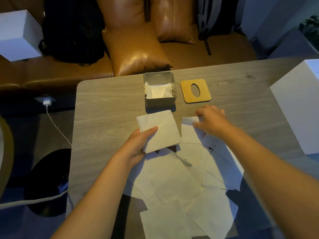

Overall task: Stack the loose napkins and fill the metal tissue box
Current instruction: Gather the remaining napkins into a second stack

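Observation:
A grey metal tissue box [159, 101] stands open at the table's far middle, with white napkins inside. Its wooden lid [188, 94] with an oval slot lies flat to the right of it. My left hand [138, 144] grips a small stack of white napkins [162, 130] just in front of the box, thumb on top. My right hand [209, 120] pinches the top edge of a single napkin [189, 133] lying to the right of the stack. Several loose napkins [181, 187] lie scattered across the near part of the table, between my arms.
The grey wooden table [107, 118] carries a large white box [300, 107] at its right edge. Behind it is a brown leather sofa [138, 49] with cushions, dark bags and another white box [17, 35]. A charger cable [55, 125] hangs at the left.

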